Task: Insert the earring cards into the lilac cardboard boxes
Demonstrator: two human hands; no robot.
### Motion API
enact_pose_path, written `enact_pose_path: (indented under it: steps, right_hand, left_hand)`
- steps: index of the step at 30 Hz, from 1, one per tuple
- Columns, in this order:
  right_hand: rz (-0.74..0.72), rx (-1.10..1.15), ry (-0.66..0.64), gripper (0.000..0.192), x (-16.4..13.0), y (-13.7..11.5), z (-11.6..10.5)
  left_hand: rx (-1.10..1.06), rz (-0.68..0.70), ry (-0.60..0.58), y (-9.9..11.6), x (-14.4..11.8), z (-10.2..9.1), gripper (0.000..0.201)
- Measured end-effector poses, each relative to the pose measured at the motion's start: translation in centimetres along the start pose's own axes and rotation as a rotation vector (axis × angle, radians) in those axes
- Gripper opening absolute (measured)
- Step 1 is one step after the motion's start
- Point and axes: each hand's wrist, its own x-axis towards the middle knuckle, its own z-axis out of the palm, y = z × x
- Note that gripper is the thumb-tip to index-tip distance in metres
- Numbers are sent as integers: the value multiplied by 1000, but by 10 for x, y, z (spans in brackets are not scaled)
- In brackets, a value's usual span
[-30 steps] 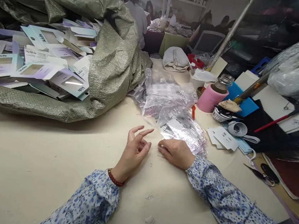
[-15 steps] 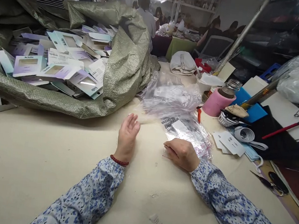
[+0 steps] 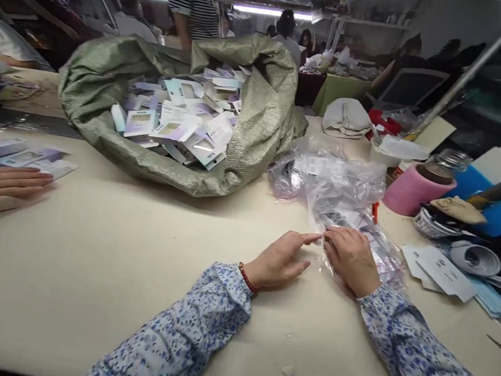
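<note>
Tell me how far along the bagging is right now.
Done: nothing visibly finished; no filled bag shows on the table. In hand: the left hand and right hand meet at the edge of a clear plastic bag from the loose heap, fingertips pinching it. Left: the green sack holds many carded packs, none near the hands. A co-worker's hand rests at the far left.

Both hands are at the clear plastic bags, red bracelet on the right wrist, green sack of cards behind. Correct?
Not quite. The head view shows the bracelet on the left wrist, not the right. The rest holds: left hand and right hand meet at the plastic bags, and the green sack of cards lies behind.
</note>
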Motion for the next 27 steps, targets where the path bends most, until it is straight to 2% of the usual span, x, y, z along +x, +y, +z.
enact_pose_path:
  steps: [3, 5, 7, 10, 12, 15, 17, 19, 22, 25, 27]
  right_hand:
    - [-88, 50, 121, 12, 3, -7, -12]
    - [-145, 129, 202, 18, 10, -20, -23]
    - [-166, 167, 238, 23, 23, -32, -30]
    - [-126, 144, 201, 24, 59, -43, -26]
    - [-43, 96, 123, 31, 90, -42, -16]
    - [64, -28, -169, 49, 138, -31, 6]
    - [95, -136, -378, 64, 162, -20, 21]
    - [90, -214, -540, 68, 179, -9, 35]
    - [93, -265, -647, 49, 191, 8, 52]
    - [130, -319, -677, 29, 200, 34, 56]
    - [175, -371, -674, 26, 205, 60, 51]
  left_hand:
    - [-7, -20, 127, -4, -1, 4, 64]
    - [-31, -77, 158, -9, -1, 9, 65]
    - [-52, -113, 119, -13, -1, 11, 65]
    - [8, -92, 16, -10, 0, 10, 62]
    - [50, -21, -47, -6, 1, 8, 59]
    - [52, 45, -72, -4, 1, 5, 62]
    - [25, -28, 18, -8, 0, 7, 61]
    - [-17, -118, 146, -14, -1, 10, 58]
    - [-50, -147, 241, -22, -1, 14, 54]
    - [-34, -117, 217, -25, -1, 15, 53]
    - [-24, -119, 205, -24, 0, 15, 52]
